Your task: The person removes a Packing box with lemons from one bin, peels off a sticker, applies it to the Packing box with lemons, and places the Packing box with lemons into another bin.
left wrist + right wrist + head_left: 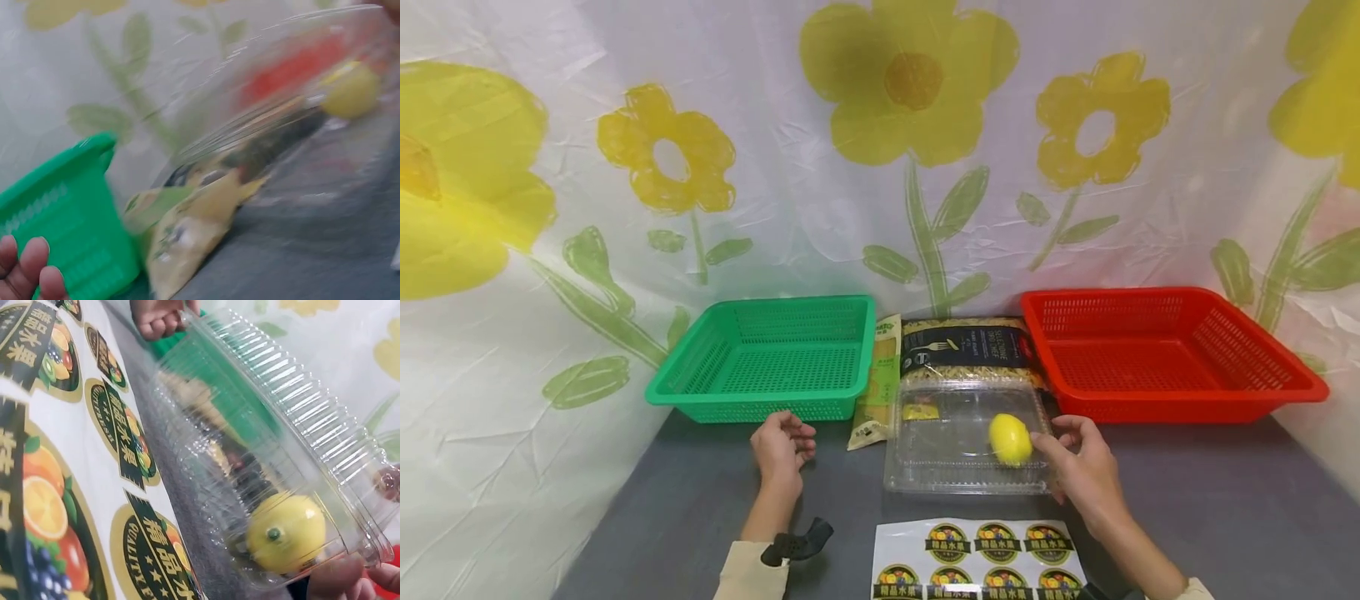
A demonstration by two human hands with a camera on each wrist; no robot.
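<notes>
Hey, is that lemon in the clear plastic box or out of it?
In: the lemon sits inside the clear plastic box, whose walls show around it in the head and right wrist views.

The box [947, 482] is made of clear, glossy plastic, and along its ribbed edge bright highlights are caught in the right wrist view. The lemon [1011, 439] is given a smooth, slightly shiny yellow surface. Both the green basket [760, 398] and the red basket [1187, 397] are moulded in plastic, pierced with fine openings and softly glossy. The black bag [966, 348] is wrapped in shiny film. The sheet [976, 567] is seen as smooth white paper, printed in colour. The table [842, 517] is surfaced in matt dark grey. The curtain [775, 208] is formed of thin, creased material, faintly sheened. The sleeve [752, 571] is cut from matt cream cloth.
</notes>
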